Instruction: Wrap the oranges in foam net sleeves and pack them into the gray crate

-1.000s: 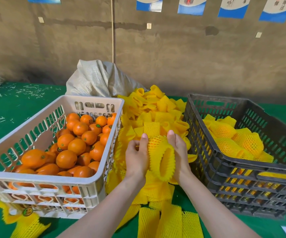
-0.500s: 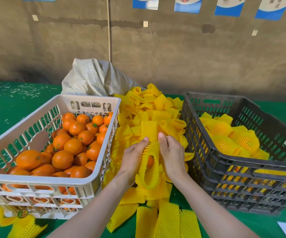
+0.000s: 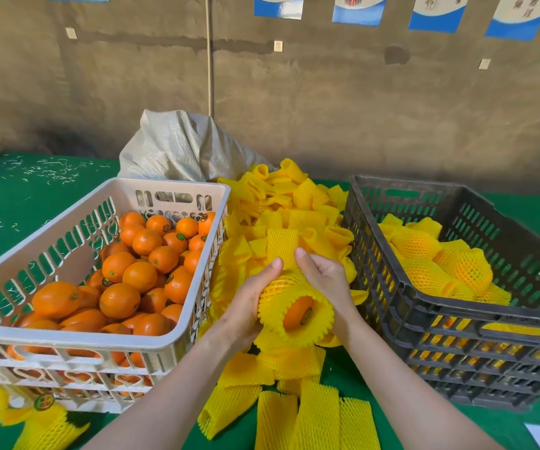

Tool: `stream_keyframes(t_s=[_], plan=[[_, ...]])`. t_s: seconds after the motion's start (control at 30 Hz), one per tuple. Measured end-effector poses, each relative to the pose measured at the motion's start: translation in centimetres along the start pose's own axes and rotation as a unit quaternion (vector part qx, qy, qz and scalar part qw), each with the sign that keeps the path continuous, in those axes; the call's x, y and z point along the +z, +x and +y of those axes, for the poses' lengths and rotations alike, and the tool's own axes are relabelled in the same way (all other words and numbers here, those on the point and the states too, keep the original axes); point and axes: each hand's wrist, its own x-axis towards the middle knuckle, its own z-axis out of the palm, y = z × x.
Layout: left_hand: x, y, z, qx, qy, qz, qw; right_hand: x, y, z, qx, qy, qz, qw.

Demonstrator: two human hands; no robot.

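Both hands, left hand (image 3: 249, 303) and right hand (image 3: 327, 287), are clamped around a foam net sleeve (image 3: 294, 306) with an orange (image 3: 297, 311) showing inside its open end, above a pile of loose sleeves (image 3: 294, 216). Left stands a white crate (image 3: 99, 342) of bare oranges; right, the gray crate (image 3: 424, 306) holds sleeved fruit. Far behind the pile slumps a woven sack (image 3: 181, 147).

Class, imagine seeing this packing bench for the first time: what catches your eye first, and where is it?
In the middle, two hands hold an orange inside a yellow foam sleeve, above a heap of sleeves. Bare oranges fill the white crate at left; wrapped ones sit in the gray crate at right.
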Motion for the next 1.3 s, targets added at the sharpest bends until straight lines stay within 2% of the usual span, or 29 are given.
stream_keyframes(t_s=[0.1, 0.2, 0.3, 0.43, 0.5, 0.6, 0.73, 0.87, 0.97, 1.07, 1.13, 1.17, 1.23, 1.3], plan=[[0.3, 0.3, 0.1, 0.013, 0.008, 0.053, 0.998, 0.1, -0.4, -0.4, 0.147, 0.081, -0.014, 0.986], [0.4, 0.5, 0.2, 0.031, -0.009, 0.111, 0.993, -0.2, -1.1, -0.2, 0.285, 0.193, -0.061, 0.937], [0.7, 0.5, 0.0, 0.085, 0.082, 0.186, 0.976, 0.6, -2.0, 0.0, 0.305, 0.289, -0.075, 0.904], [0.7, 0.2, -0.3, 0.239, 0.289, 0.261, 0.890, 1.0, -2.3, 0.4, 0.297, 0.278, -0.040, 0.913], [0.9, 0.3, -0.4, 0.257, 0.318, 0.277, 0.870, 0.8, -2.3, 0.8, 0.290, 0.292, -0.014, 0.911], [1.4, 0.6, -0.3, 0.209, 0.226, 0.273, 0.912, 1.0, -2.3, 1.2, 0.277, 0.360, 0.007, 0.891], [1.5, 0.4, 0.5, 0.155, 0.148, 0.217, 0.952, 0.8, -1.9, 0.7, 0.272, 0.422, -0.004, 0.865], [1.6, 0.2, 1.2, 0.154, 0.150, 0.188, 0.958, 0.6, -2.0, 0.1, 0.258, 0.434, -0.019, 0.863], [1.3, 0.4, 1.1, 0.167, 0.152, 0.174, 0.959, 0.7, -2.0, -0.3, 0.241, 0.412, -0.029, 0.878], [1.3, 0.7, 1.0, 0.181, 0.175, 0.195, 0.948, 0.9, -1.9, -0.5, 0.204, 0.389, -0.040, 0.898], [1.0, 0.9, 1.1, 0.151, 0.213, 0.237, 0.936, 0.6, -1.7, -0.5, 0.165, 0.356, -0.043, 0.919], [0.8, 1.0, 1.1, 0.100, 0.214, 0.245, 0.940, 0.4, -1.7, -0.6, 0.137, 0.319, -0.041, 0.937], [0.3, 0.7, 1.5, -0.078, 0.142, 0.174, 0.971, 0.1, -1.6, -0.7, 0.061, 0.202, -0.026, 0.977], [0.3, 0.2, 1.8, -0.184, 0.059, 0.087, 0.977, 0.0, -1.7, -0.7, -0.001, 0.104, -0.031, 0.994]])
